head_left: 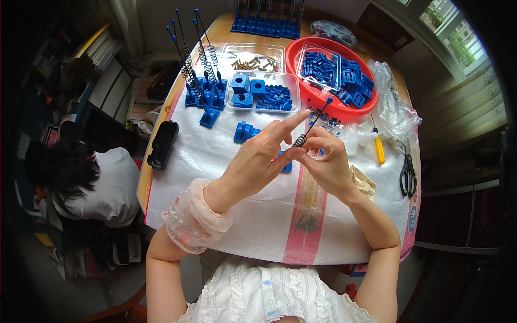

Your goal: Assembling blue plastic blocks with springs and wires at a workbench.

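Over the middle of the table, my right hand [329, 164] pinches a black coil spring [300, 141] between thumb and fingers. A thin dark rod with a blue tip [329, 100] rises from the spring, tilted up and to the right. My left hand [262, 152] meets it from the other side, its thumb at the spring's lower end and its index finger stretched out near the rod. The spring's lower end is hidden by my fingers. Just beyond my left hand lies a blue round-bodied part [245, 132]; another blue piece [284, 163] shows partly beneath my hands.
Finished-looking spring rods on blue bases [207, 94] stand far left. Clear trays hold screws [256, 63] and blue parts [274, 98]. A red basin [371, 107] is far right, with a yellow-handled screwdriver [379, 149] and scissors [408, 177] nearer. A black case [163, 144] lies left; a person [110, 185] sits beyond.
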The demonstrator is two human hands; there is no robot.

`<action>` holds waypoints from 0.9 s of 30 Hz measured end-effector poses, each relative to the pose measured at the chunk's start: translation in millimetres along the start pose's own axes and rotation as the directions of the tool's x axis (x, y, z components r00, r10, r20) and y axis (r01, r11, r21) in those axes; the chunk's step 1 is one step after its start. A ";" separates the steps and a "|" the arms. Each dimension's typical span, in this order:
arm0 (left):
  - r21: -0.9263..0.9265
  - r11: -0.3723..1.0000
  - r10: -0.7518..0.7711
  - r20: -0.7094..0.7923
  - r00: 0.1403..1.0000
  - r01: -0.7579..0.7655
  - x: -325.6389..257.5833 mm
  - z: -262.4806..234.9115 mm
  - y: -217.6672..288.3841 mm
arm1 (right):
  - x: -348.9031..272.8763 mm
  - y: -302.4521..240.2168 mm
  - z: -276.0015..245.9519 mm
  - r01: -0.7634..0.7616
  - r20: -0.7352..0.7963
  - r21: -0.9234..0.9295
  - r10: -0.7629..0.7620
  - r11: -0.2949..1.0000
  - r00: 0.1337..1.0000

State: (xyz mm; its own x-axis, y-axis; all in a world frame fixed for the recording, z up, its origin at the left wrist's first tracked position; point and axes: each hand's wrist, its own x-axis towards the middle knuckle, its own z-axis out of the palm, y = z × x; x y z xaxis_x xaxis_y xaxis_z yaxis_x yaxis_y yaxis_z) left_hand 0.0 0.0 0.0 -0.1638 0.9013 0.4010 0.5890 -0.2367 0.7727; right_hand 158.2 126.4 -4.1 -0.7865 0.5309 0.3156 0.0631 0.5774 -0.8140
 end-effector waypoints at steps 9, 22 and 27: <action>0.098 0.976 -0.202 0.092 0.975 0.193 -24.0 2.1 -25.2 | 0.5 1.3 0.8 -0.037 0.039 0.059 0.035 0.998 0.999; 0.062 0.966 -0.258 0.089 0.962 0.253 -25.3 10.2 -35.2 | 1.1 7.0 -4.8 -0.030 0.132 0.086 0.019 0.996 0.991; 0.065 0.965 -0.257 0.082 0.963 0.253 -24.8 12.2 -37.3 | 1.8 10.3 -7.5 -0.038 0.150 0.084 0.025 0.996 0.988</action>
State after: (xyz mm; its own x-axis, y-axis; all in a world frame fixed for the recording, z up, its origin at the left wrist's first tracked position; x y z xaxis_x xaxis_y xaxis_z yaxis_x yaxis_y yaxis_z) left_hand -8.3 -9.0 -44.8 -0.2444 0.9585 0.1469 0.5784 0.0225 0.8154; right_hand 162.0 138.0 -8.3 -0.8678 0.4463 0.2186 0.0411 0.5028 -0.8634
